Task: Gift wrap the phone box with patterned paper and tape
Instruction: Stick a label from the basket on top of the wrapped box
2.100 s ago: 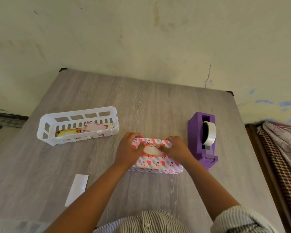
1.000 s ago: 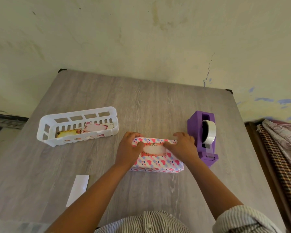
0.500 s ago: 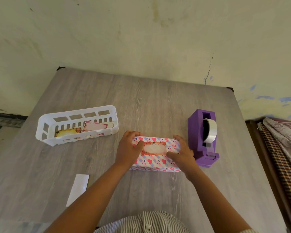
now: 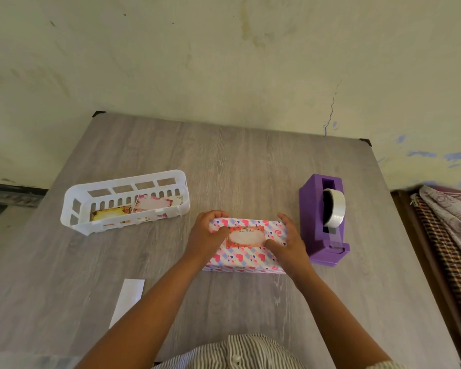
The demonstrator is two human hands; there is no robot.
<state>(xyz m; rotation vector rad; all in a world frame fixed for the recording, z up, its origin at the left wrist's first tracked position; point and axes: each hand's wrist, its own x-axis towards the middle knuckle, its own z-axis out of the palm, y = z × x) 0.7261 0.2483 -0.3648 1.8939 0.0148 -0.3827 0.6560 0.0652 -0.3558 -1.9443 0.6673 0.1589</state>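
The small box wrapped in paper with pink and blue hearts [image 4: 246,249] lies flat on the grey wooden table [image 4: 224,161], right in front of the person. A little red and white sticker label that says "Best Wishes" [image 4: 246,236] sits on top of it.

The left hand [image 4: 206,237] holds the left end of the box, with its fingers curled over the far edge and its thumb lying on top next to the label. The right hand [image 4: 290,242] holds the right end the same way, with its thumb by the label's right corner.

The job now looks like sticking the label down well. To do it well, rub both thumbs from the middle out to the edges, so no bumps stay under it. Press the corners last, since corners like to peel up. Keep the box flat on the table so it does not slide.

The purple tape holder with a roll of clear tape [image 4: 326,221] stands just beside the right hand, so more tape is easy to reach. A white plastic basket with more labels in it [image 4: 122,202] sits off to the left. A white paper strip [image 4: 128,299] lies near the left arm.
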